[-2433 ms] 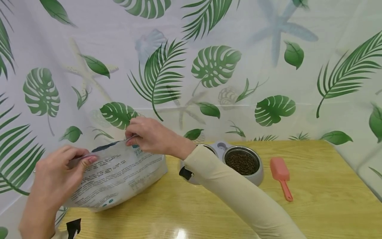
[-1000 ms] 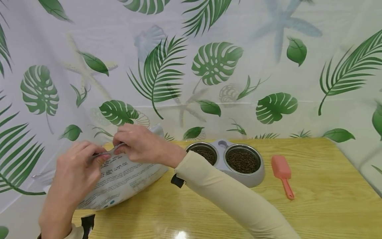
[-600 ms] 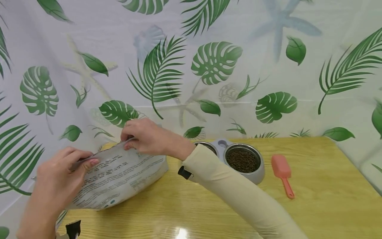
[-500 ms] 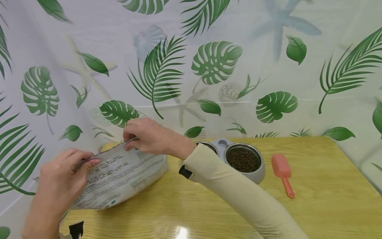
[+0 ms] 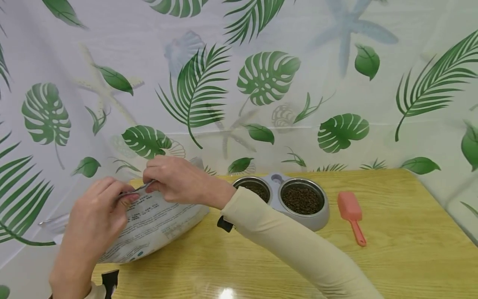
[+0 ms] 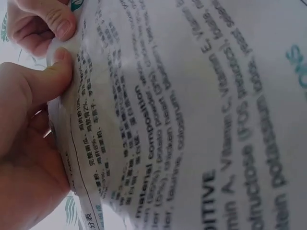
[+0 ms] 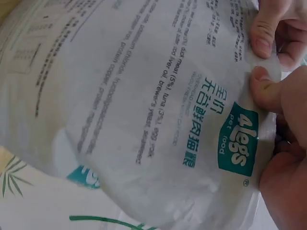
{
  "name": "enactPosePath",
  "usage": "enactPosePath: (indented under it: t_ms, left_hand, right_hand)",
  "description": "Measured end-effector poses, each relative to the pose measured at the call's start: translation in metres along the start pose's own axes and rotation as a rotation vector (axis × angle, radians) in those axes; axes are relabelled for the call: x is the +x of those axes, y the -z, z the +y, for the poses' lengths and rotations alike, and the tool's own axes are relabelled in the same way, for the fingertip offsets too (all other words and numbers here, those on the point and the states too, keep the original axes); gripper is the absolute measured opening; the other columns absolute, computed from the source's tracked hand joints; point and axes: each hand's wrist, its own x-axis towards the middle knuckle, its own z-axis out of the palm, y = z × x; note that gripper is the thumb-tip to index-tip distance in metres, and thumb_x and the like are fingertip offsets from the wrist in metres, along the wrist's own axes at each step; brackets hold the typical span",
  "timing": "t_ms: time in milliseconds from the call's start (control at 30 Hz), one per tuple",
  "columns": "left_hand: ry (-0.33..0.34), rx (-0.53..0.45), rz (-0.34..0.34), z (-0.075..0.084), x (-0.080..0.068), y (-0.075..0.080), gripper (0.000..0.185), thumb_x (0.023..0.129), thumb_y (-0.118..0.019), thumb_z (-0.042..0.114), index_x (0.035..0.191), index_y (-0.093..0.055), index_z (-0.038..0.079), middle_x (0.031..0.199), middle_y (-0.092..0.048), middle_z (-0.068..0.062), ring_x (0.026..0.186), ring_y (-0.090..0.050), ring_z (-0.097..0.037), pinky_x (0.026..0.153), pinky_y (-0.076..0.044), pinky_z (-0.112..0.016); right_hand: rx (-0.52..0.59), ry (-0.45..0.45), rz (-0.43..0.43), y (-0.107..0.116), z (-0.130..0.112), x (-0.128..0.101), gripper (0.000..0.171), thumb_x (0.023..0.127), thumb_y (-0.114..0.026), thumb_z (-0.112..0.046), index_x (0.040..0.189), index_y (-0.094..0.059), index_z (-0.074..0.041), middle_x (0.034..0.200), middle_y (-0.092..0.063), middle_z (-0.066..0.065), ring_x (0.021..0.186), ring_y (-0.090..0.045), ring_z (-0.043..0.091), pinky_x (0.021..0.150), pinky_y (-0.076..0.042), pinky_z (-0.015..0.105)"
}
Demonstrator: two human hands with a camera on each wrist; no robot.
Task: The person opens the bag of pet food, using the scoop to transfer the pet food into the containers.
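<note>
A white printed pet food bag (image 5: pixel 160 224) leans on the left part of the table, its top edge toward the wall. My left hand (image 5: pixel 95 216) pinches that top edge between thumb and fingers. Close beside it, my right hand (image 5: pixel 177 180) pinches the same edge a little to the right. Both thumbs lie on the printed face, nearly touching, as the left wrist view shows with the bag's text (image 6: pixel 158 124). A teal "4legs pet food" label (image 7: pixel 238 139) shows near the edge in the right wrist view. The bag's mouth looks pressed together between the hands.
A grey double bowl stand (image 5: pixel 276 195) stands right of the bag, kibble (image 5: pixel 301 200) in its steel bowls. My right forearm partly covers the left bowl. Farther right lies a coral scoop (image 5: pixel 350 211) on the wooden table (image 5: pixel 403 249). A leaf-patterned cloth (image 5: pixel 261 79) hangs behind.
Half a second ago my hands were farther apart along the bag's edge. They have come close together, as they were one second ago. The bowls and scoop have stayed put.
</note>
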Motion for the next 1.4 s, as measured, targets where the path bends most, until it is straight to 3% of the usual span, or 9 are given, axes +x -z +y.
enactPosePath:
  t_ms: [333,567,667,900,1033,1133,1200,1300,1400]
  left_hand:
    - [0.176,0.093,-0.045,-0.004,-0.020,0.022,0.022,0.078,-0.086,0.004,0.098,-0.078,0.006,0.088,-0.075,-0.010,0.081,-0.066,-0.029,0.075,-0.037,-0.042]
    - [0.087,0.069,0.061,-0.015,-0.025,0.024,0.014,0.071,-0.087,-0.003,0.079,-0.077,0.003,0.069,-0.069,-0.004,0.058,-0.055,-0.016,0.058,-0.038,-0.021]
    - [0.127,0.086,0.068,-0.015,-0.025,0.023,0.020,0.070,-0.089,0.000,0.087,-0.079,0.001,0.075,-0.074,-0.011,0.064,-0.063,-0.026,0.067,-0.037,-0.027]
    - [0.467,0.093,-0.014,-0.017,-0.055,0.035,0.098,0.077,-0.089,0.045,0.156,-0.043,0.010,0.144,-0.052,-0.031,0.124,-0.047,-0.056,0.099,-0.031,-0.074]
    - [0.900,-0.162,-0.058,-0.022,-0.086,0.033,0.137,0.076,-0.093,0.030,0.164,0.011,0.030,0.169,-0.024,-0.017,0.131,-0.047,-0.043,0.096,-0.049,-0.028]
    - [1.110,-0.355,-0.169,-0.029,-0.107,0.027,0.142,0.082,-0.088,0.018,0.154,0.032,0.041,0.173,-0.008,-0.014,0.141,-0.041,-0.037,0.069,-0.035,-0.001]
    - [1.134,-0.433,-0.280,-0.034,-0.116,0.024,0.138,0.087,-0.084,0.018,0.153,0.035,0.040,0.172,-0.002,-0.021,0.147,-0.031,-0.045,0.068,-0.037,0.000]
    - [1.061,-0.409,-0.409,-0.042,-0.119,0.023,0.126,0.092,-0.079,0.027,0.158,0.028,0.033,0.169,-0.008,-0.029,0.133,-0.049,-0.020,0.070,-0.040,-0.001]
    - [1.062,-0.436,-0.255,-0.045,-0.112,0.021,0.103,0.094,-0.077,0.023,0.161,0.000,0.033,0.158,-0.034,-0.017,0.105,-0.053,0.009,0.070,-0.047,-0.004]
  right_hand:
    - [0.037,-0.052,-0.012,0.017,0.013,-0.012,0.013,0.095,-0.074,-0.022,0.096,-0.076,-0.009,0.093,-0.071,0.002,0.087,-0.064,0.014,0.084,-0.049,0.022]
    - [0.027,0.035,0.108,0.014,0.026,-0.021,0.017,0.095,-0.072,-0.018,0.083,-0.066,-0.007,0.083,-0.064,0.004,0.081,-0.058,0.017,0.079,-0.047,0.021]
    - [-0.058,0.074,0.177,0.009,0.030,-0.024,0.018,0.096,-0.072,-0.021,0.085,-0.066,-0.008,0.083,-0.064,0.003,0.080,-0.057,0.016,0.078,-0.047,0.021]
    - [-0.043,-0.247,0.175,-0.001,0.038,-0.066,0.070,0.085,-0.083,-0.041,0.139,-0.059,-0.004,0.132,-0.062,0.009,0.122,-0.058,0.023,0.106,-0.049,0.036]
    - [0.305,-0.523,0.041,-0.017,0.035,-0.094,0.094,0.090,-0.079,-0.043,0.160,-0.029,-0.006,0.145,-0.055,0.009,0.125,-0.060,0.022,0.101,-0.053,0.036]
    - [0.535,-0.597,-0.052,-0.030,0.029,-0.107,0.089,0.093,-0.075,-0.042,0.161,-0.026,-0.014,0.137,-0.063,0.002,0.114,-0.068,0.016,0.088,-0.057,0.031]
    - [0.591,-0.586,-0.094,-0.036,0.026,-0.111,0.074,0.095,-0.073,-0.042,0.156,-0.037,-0.021,0.129,-0.068,-0.005,0.108,-0.070,0.010,0.085,-0.058,0.028]
    - [0.585,-0.558,-0.081,-0.040,0.023,-0.110,0.045,0.098,-0.068,-0.041,0.139,-0.052,-0.031,0.123,-0.071,-0.013,0.102,-0.069,0.004,0.082,-0.057,0.026]
    - [0.519,-0.641,0.005,-0.042,0.024,-0.098,0.034,0.100,-0.061,-0.049,0.127,-0.058,-0.028,0.114,-0.073,-0.008,0.097,-0.070,0.008,0.077,-0.056,0.026]
